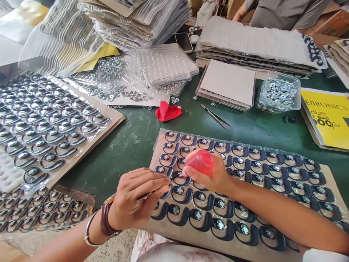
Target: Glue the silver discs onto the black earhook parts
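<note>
In front of me lies a tray sheet holding rows of black hook-shaped parts, each with a shiny round metal piece. My right hand is wrapped round a translucent red squeeze bottle, tilted so its narrow end points down left at a part. My left hand pinches a thin dark tool, probably tweezers; its tip meets the same spot by the bottle's end. The fingers partly hide this contact point. Beyond the sheet, metal tweezers and a crumpled red piece rest on the green table.
More filled sheets stand at the left. A clear tub of metal washers sits back right, near a white-topped stack and a yellow box. Loose washers lie back left. Another person is at the far side.
</note>
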Action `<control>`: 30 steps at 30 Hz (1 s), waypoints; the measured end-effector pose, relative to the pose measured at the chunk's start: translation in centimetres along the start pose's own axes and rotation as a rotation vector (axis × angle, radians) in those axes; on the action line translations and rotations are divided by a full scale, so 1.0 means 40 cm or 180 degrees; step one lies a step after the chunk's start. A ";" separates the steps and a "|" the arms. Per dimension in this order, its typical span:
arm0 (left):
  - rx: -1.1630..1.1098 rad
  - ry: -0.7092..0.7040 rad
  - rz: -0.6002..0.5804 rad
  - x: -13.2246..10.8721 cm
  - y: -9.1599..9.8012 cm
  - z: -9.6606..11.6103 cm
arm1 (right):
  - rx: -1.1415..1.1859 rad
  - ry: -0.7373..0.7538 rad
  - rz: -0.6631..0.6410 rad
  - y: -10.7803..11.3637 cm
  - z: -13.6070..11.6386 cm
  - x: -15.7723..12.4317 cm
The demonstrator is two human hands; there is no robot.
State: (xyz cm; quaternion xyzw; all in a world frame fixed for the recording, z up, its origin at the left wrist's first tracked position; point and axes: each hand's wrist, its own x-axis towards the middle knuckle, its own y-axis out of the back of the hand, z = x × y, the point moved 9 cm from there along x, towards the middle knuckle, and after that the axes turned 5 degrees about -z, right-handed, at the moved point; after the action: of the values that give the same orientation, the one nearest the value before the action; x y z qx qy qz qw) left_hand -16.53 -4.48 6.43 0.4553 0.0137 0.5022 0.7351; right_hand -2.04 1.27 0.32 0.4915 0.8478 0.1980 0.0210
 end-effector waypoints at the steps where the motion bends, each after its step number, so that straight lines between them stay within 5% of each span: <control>1: -0.0037 0.0093 0.0022 -0.001 0.001 -0.008 | -0.0021 0.0086 -0.0015 -0.001 -0.004 0.000; 14: 0.0017 0.0483 0.0288 -0.019 0.008 -0.021 | -0.0809 -0.0126 -0.0135 -0.004 -0.071 0.022; 17: 0.0097 0.0131 0.0238 -0.040 0.011 0.023 | -0.0259 -0.0189 0.0223 0.022 -0.067 -0.009; 20: 0.0399 -0.0553 -0.0190 -0.070 -0.012 0.098 | 0.0070 -0.0190 0.0363 0.021 -0.046 -0.047; 24: 0.0842 -0.0907 -0.0561 -0.108 -0.048 0.144 | 0.0186 -0.0070 0.0454 0.001 -0.025 -0.076; 30: 0.1209 -0.1094 -0.0220 -0.146 -0.075 0.157 | 0.0127 0.0011 0.0265 -0.028 -0.022 -0.071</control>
State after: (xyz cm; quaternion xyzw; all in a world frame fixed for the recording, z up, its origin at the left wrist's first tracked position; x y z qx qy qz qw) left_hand -14.27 -13.21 5.50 0.6631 -0.0018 0.3804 0.6446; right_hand -1.69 -1.90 0.26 0.5264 0.8304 0.1826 0.0014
